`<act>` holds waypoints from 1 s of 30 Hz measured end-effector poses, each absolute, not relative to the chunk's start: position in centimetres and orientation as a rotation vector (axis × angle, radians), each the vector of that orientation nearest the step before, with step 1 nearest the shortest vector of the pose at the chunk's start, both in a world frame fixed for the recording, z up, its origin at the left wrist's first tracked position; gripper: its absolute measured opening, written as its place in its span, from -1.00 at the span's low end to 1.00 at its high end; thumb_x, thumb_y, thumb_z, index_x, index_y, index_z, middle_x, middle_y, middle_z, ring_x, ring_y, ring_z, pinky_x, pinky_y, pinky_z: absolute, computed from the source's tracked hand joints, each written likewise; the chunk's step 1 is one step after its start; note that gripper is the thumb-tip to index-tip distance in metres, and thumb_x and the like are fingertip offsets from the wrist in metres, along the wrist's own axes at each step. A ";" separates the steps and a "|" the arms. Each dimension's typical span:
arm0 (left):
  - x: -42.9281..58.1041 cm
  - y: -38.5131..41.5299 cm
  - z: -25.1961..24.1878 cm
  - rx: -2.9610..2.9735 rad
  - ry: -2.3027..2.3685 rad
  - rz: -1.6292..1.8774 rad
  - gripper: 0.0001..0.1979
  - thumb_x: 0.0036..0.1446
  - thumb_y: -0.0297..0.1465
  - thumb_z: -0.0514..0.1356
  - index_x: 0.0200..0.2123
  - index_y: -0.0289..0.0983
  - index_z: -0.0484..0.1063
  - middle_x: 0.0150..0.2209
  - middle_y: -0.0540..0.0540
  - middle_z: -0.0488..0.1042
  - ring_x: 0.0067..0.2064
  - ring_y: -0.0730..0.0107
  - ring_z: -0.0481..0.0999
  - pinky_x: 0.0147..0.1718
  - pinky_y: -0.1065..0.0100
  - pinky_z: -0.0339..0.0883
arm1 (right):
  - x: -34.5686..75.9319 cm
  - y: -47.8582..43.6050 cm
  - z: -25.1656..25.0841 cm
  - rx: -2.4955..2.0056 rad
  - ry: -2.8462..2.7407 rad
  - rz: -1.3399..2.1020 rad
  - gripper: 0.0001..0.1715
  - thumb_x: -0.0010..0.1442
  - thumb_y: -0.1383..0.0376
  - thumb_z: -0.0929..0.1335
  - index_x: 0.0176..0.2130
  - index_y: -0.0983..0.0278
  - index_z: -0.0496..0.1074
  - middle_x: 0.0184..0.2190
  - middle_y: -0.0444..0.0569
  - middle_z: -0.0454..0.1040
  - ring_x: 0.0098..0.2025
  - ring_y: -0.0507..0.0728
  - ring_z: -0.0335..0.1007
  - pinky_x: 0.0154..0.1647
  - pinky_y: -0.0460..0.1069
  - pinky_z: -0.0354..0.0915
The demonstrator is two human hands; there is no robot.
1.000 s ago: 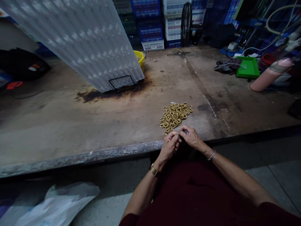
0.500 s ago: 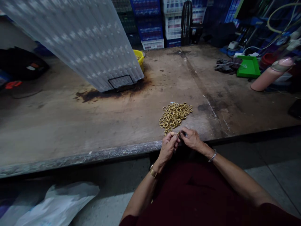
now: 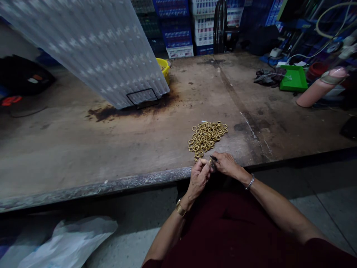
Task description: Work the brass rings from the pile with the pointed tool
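A loose heap of brass-coloured rings (image 3: pixel 208 136) lies near the front edge of the wooden table. Just in front of it, my left hand (image 3: pixel 198 176) is closed, pinching a brass ring (image 3: pixel 210 161) that is mostly covered by the fingertips. My right hand (image 3: pixel 226 163) is closed round a small dark tool (image 3: pixel 213 158), whose tip meets the ring. The tool's kind is too small and dark to make out. Both hands are close together over the table edge.
A tall translucent ribbed panel (image 3: pixel 111 56) stands in a black wire holder (image 3: pixel 142 98), with a yellow basket (image 3: pixel 164 69) behind. At right are a green tray (image 3: pixel 293 79) and a pink bottle (image 3: pixel 318 89). Crates (image 3: pixel 180 51) are stacked beyond the table (image 3: pixel 69 149).
My right hand has shifted slightly and turned, so more of the dark tool shows. My left hand stays close to it, still pinching the ring. The heap looks unchanged.
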State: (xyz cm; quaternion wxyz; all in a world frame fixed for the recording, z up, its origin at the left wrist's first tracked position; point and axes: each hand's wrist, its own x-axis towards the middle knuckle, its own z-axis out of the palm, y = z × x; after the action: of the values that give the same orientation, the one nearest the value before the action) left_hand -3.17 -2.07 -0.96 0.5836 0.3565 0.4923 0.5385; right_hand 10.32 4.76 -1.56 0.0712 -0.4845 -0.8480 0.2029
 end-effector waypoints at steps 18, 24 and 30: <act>-4.5 -1.7 -1.7 0.338 0.918 1.320 -0.61 -0.22 -0.21 0.38 -0.50 -0.31 0.28 -0.45 -0.07 0.53 -0.64 0.65 0.24 -0.72 0.58 0.01 | 7.5 7.2 -1.9 -1.533 -2.517 0.438 -0.63 0.24 0.23 0.23 0.03 0.22 0.32 -0.13 0.03 0.53 -0.19 0.17 0.44 -0.29 -0.06 0.14; -4.4 -1.6 -1.8 0.318 0.912 1.325 -0.67 -0.23 -0.27 0.36 -0.55 -0.33 0.29 -0.46 -0.09 0.53 -0.63 0.66 0.25 -0.70 0.57 0.03 | 6.9 7.5 -2.1 -1.581 -2.503 0.414 -0.66 0.25 0.20 0.22 -0.01 0.21 0.35 -0.18 0.03 0.55 -0.23 0.16 0.44 -0.32 -0.06 0.11; -4.6 -1.4 -1.5 0.301 0.910 1.348 -0.69 -0.21 -0.29 0.33 -0.56 -0.33 0.26 -0.48 -0.08 0.51 -0.64 0.67 0.22 -0.70 0.56 0.01 | 7.4 8.2 -2.5 -1.545 -2.294 0.568 -0.73 0.20 0.24 0.23 -0.13 0.23 0.41 -0.30 -0.01 0.53 -0.34 0.11 0.41 -0.34 -0.07 0.13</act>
State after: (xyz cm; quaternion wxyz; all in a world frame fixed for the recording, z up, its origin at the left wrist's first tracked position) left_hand -4.58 -1.43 -1.49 0.6771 0.1339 0.4047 0.5998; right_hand 7.39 8.19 -2.51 0.1581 -0.5404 -0.8022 0.1985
